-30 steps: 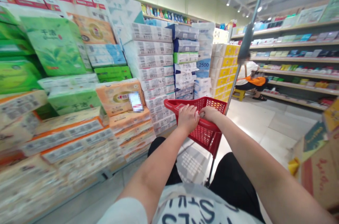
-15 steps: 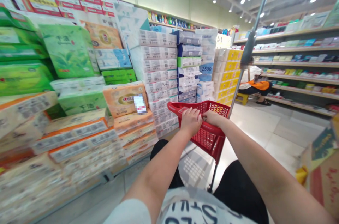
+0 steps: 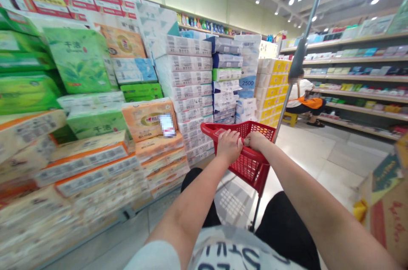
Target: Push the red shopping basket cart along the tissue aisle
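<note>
In front of my knees stands a red plastic shopping cart (image 3: 244, 172) with a lattice basket and a tall grey pole (image 3: 288, 95) rising at its right side. My left hand (image 3: 228, 144) is closed over the near rim bar of the cart, its fingers wrapped over the top. Close beside it, my right hand (image 3: 256, 141) is also closed on the same bar, knuckles partly hidden. The two hands nearly touch. The cart's inside shows only in part behind my hands.
Stacked tissue packs (image 3: 153, 121) line the left side, with white packs (image 3: 191, 87) and yellow cartons (image 3: 274, 87) beyond. A person (image 3: 301, 93) sits on a yellow stool (image 3: 290, 117) near the right shelves (image 3: 360, 78). Cardboard boxes (image 3: 387, 206) stand at the near right.
The tissue stacks and the boxes at right have shifted slightly leftward in view. Both hands keep their hold on the cart; the right hand's position differs only slightly.
</note>
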`<state>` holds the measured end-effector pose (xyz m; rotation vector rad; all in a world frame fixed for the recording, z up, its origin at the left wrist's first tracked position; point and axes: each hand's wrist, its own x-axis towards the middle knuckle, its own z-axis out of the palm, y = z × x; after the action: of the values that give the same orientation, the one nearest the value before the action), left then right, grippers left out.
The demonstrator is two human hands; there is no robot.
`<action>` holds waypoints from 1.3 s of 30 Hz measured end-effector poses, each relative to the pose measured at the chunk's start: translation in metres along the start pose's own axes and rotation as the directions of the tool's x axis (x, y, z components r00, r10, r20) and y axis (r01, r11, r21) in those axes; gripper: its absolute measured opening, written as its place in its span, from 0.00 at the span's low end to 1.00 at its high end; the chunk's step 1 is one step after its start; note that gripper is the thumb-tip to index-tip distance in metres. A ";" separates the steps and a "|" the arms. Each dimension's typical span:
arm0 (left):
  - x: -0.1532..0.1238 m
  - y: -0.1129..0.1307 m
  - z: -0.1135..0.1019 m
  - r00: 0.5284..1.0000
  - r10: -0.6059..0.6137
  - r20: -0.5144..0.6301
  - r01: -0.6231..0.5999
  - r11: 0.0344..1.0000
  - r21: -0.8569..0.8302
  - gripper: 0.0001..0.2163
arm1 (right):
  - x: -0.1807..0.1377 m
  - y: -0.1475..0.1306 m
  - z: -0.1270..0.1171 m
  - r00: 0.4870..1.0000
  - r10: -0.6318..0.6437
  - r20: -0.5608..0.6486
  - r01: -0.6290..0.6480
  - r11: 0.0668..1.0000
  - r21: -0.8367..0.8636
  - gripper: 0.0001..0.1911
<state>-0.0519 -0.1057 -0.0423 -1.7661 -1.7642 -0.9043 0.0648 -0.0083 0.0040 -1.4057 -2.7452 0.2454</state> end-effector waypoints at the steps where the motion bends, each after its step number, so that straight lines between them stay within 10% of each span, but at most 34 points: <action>1: 0.000 0.000 0.000 1.000 -0.001 -0.001 0.001 1.000 0.000 0.15 | -0.001 -0.001 0.000 1.000 -0.011 0.001 0.011 1.000 0.004 0.13; 39: -0.001 0.000 -0.001 1.000 0.004 -0.003 -0.004 1.000 0.004 0.15 | -0.005 -0.005 -0.003 1.000 -0.015 -0.008 0.015 0.999 -0.036 0.14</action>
<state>-0.0517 -0.1068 -0.0421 -1.7636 -1.7587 -0.9008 0.0640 -0.0147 0.0079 -1.3904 -2.7661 0.1901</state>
